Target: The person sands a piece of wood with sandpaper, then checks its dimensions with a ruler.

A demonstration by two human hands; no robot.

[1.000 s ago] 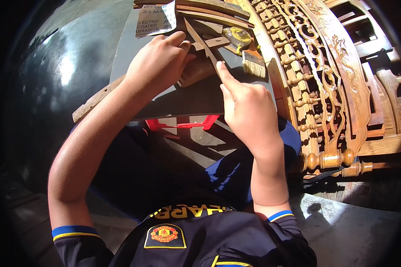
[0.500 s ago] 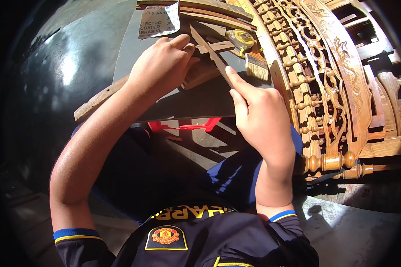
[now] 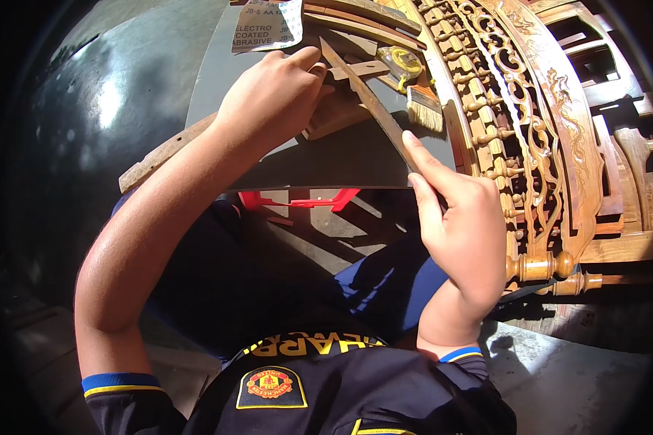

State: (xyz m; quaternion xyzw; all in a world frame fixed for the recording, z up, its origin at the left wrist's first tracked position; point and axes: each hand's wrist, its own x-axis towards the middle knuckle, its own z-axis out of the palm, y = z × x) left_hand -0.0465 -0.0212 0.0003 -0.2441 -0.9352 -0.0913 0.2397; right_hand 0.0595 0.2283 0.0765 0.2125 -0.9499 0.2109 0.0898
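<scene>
My left hand (image 3: 279, 87) is closed around a long wooden strip (image 3: 165, 152), which runs under my forearm and sticks out past the fingers on the right. My right hand (image 3: 461, 228) grips a long, narrow file (image 3: 374, 105) that tapers to a point. Its index finger stretches along the tool, and the handle end is hidden in the palm. The file lies slantwise across the strip's right end, close to my left fingers. Below the strip is a wooden block (image 3: 337, 121), partly covered by the left hand and in shadow.
A sheet of sandpaper (image 3: 267, 30) lies beyond my left hand, beside curved wooden pieces (image 3: 363, 25). To the right are a yellow tape measure (image 3: 401, 64) and a bristle brush (image 3: 425, 111). Carved wooden furniture parts (image 3: 559, 145) line the right side. Red plastic (image 3: 301, 201) shows below the table edge.
My right hand has drawn back toward me and to the right with the file, so more of its blade shows. My left hand stays closed on the strip, and the view has shifted slightly.
</scene>
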